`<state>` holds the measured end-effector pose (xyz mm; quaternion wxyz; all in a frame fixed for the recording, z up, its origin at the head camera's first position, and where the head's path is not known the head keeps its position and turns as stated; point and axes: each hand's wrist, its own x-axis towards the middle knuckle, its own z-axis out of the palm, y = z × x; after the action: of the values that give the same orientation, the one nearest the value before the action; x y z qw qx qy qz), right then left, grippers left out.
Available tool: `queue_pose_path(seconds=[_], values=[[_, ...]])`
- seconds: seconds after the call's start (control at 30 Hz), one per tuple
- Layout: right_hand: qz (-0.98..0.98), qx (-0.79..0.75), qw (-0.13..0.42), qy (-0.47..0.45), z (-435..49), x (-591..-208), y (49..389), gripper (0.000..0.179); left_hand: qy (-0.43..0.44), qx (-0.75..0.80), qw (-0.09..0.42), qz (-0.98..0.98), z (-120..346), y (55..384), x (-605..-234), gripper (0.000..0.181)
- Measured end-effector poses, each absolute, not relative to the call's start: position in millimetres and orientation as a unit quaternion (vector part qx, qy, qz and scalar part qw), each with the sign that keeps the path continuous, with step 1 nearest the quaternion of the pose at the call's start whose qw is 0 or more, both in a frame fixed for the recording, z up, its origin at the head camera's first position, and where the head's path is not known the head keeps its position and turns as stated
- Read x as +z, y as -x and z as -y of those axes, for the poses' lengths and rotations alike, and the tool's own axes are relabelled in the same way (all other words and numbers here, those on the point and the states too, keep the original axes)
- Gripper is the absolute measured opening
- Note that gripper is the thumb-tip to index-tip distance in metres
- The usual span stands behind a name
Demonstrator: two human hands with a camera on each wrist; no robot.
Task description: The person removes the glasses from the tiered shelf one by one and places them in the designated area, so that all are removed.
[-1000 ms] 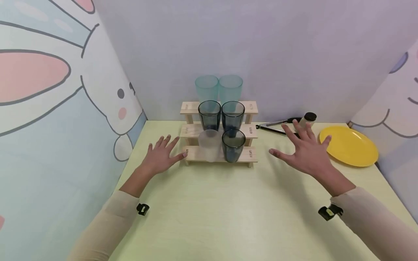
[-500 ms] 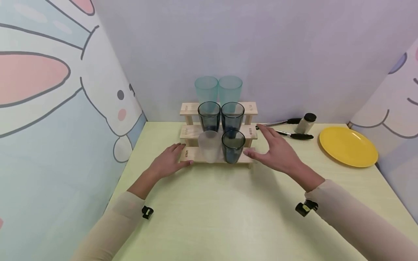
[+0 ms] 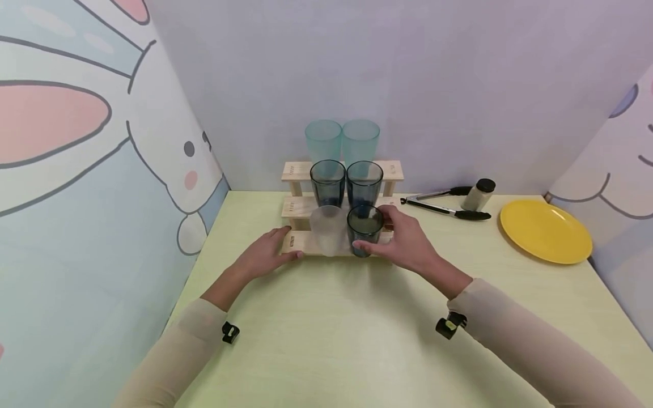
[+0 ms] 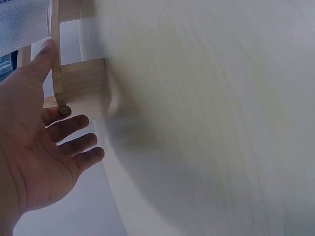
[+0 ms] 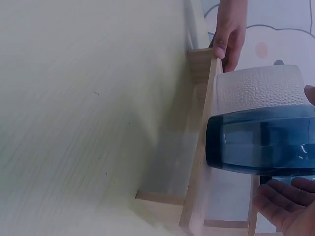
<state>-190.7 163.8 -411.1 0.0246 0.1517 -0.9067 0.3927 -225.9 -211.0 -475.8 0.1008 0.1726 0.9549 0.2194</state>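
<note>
A three-step wooden rack [image 3: 299,242] stands against the back wall. My left hand [image 3: 262,255] holds the left end of its lowest step; in the left wrist view the thumb is on one face and the index finger [image 4: 56,115] bends at the corner. On that step are a frosted clear glass [image 3: 325,229] and a dark smoky glass [image 3: 363,225]. My right hand [image 3: 408,241] curls round the dark glass, thumb in front, fingers behind. The glass [image 5: 261,140] still stands on the step. The right wrist view cuts off part of the hand [image 5: 290,206].
Two smoky glasses [image 3: 327,182] stand on the middle step, two pale teal glasses [image 3: 323,139] on the top one. Black-handled tongs [image 3: 433,207], a black-lidded jar [image 3: 478,196] and a yellow plate [image 3: 546,231] lie to the right. A printed wall [image 3: 168,147] borders the left.
My right hand has moved left from near the tongs and closed round the dark glass. My left hand has moved slightly right onto the rack's end and stayed there.
</note>
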Motion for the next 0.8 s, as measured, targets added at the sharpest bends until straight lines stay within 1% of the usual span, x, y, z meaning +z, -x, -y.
queue_pose_path(seconds=[0.13,0.4,0.57,0.8], values=[[0.907,0.393,0.039,-0.149,-155,-414,193,0.087,-0.173,0.219,0.113,-0.954,214,226,-475,0.105],[0.920,0.367,0.060,-0.121,-142,-417,196,0.090,-0.155,0.230,0.129,-0.952,217,226,-477,0.105],[0.919,0.368,0.075,-0.116,-139,-416,196,0.085,-0.147,0.232,0.121,-0.954,216,226,-478,0.105],[0.910,0.379,0.100,-0.135,-140,-417,194,0.076,-0.138,0.230,0.120,-0.956,216,227,-478,0.103]])
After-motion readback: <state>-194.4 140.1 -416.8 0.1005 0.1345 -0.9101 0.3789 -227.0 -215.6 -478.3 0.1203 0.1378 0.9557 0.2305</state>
